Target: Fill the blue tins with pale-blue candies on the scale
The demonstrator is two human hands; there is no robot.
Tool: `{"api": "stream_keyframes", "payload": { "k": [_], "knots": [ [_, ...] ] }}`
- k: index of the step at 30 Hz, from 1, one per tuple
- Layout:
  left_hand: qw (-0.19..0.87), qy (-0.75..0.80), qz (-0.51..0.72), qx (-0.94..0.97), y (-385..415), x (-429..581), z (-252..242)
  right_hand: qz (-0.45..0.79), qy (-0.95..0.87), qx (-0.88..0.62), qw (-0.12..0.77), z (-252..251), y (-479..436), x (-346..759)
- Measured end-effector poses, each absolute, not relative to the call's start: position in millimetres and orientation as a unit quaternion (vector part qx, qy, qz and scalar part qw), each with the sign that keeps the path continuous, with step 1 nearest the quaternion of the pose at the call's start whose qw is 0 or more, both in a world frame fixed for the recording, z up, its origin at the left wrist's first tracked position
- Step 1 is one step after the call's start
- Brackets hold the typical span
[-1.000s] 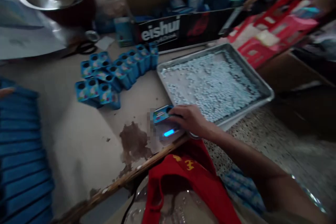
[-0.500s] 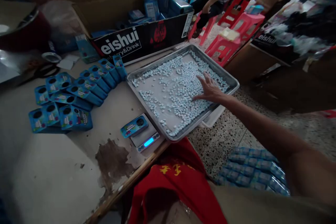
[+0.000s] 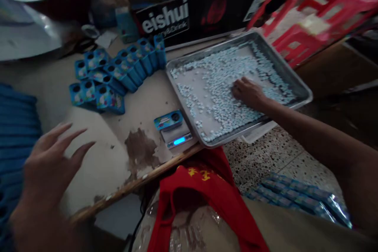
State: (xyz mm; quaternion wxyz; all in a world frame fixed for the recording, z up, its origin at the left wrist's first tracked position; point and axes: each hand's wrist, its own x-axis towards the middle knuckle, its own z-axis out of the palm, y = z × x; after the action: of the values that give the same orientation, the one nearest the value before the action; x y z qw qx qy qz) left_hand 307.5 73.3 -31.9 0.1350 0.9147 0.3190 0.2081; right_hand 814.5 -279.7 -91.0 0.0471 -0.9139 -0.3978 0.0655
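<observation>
My right hand [image 3: 249, 92] is down among small pale blue candies [image 3: 220, 106], its fingers curled together and their tips hidden in the heap. The candies lie loose in a shallow metal tray [image 3: 305, 94]. At the left, my left hand [image 3: 54, 161] hovers over the table with its fingers apart and nothing in them. Between the hands, a small blue box [image 3: 165, 122] with a dark round spot lies on a digital scale [image 3: 174, 141] with a lit display. Beyond it, several more blue boxes [image 3: 124, 73] stand close together.
Stacked blue boxes [image 3: 17, 126] line the left edge. Behind the tray is a black-printed carton [image 3: 195, 19]; a dark red pot [image 3: 67, 2] stands back left. Red stools [image 3: 298, 43] are beyond the tray. A red bag [image 3: 195, 185] hangs at the table's wooden edge [image 3: 141, 183].
My right hand has gone from spread fingers over the candies to curled fingers in them. My left hand has come into view at the left. The view has swung toward the left.
</observation>
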Motion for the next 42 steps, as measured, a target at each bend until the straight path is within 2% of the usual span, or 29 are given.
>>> {"api": "stream_keyframes", "payload": {
  "k": [2, 6, 8, 13, 18, 23, 27, 33, 39, 42],
  "knots": [
    [0.123, 0.339, 0.223, 0.906, 68.0, 300.0, -40.9, 0.062, -0.369, -0.925, 0.066, -91.7, -277.9, 814.1],
    [0.144, 0.329, 0.219, 0.907, 54.3, 305.3, -41.9, 0.090, -0.198, -0.935, 0.279, -86.9, -263.3, 815.9],
    [0.154, 0.325, 0.217, 0.907, 43.5, 315.5, -41.1, 0.133, -0.169, -0.913, 0.347, -81.2, -251.3, 814.1],
    [0.219, 0.246, 0.248, 0.911, 12.8, 347.4, -52.2, 0.239, -0.193, -0.857, 0.414, -71.5, -220.5, 796.7],
    [0.325, 0.258, 0.245, 0.876, -13.4, 382.5, -81.5, 0.290, -0.204, -0.819, 0.451, -73.9, -207.9, 772.2],
    [0.449, 0.231, 0.250, 0.827, -39.0, 434.6, -114.4, 0.377, -0.170, -0.663, 0.625, -85.0, -192.3, 745.0],
    [0.417, 0.231, 0.270, 0.836, -44.1, 473.6, -100.7, 0.423, -0.175, -0.519, 0.722, -79.4, -173.4, 726.3],
    [0.344, 0.171, 0.277, 0.881, -39.2, 522.1, -60.8, 0.320, -0.179, -0.498, 0.786, -40.8, -150.9, 713.6],
    [0.345, 0.188, 0.257, 0.883, -52.2, 547.7, -68.4, 0.219, -0.230, -0.543, 0.777, -49.0, -147.1, 708.0],
    [0.360, 0.188, 0.260, 0.876, -56.8, 556.2, -74.8, 0.210, -0.227, -0.562, 0.767, -55.6, -152.7, 712.8]
  ]
}}
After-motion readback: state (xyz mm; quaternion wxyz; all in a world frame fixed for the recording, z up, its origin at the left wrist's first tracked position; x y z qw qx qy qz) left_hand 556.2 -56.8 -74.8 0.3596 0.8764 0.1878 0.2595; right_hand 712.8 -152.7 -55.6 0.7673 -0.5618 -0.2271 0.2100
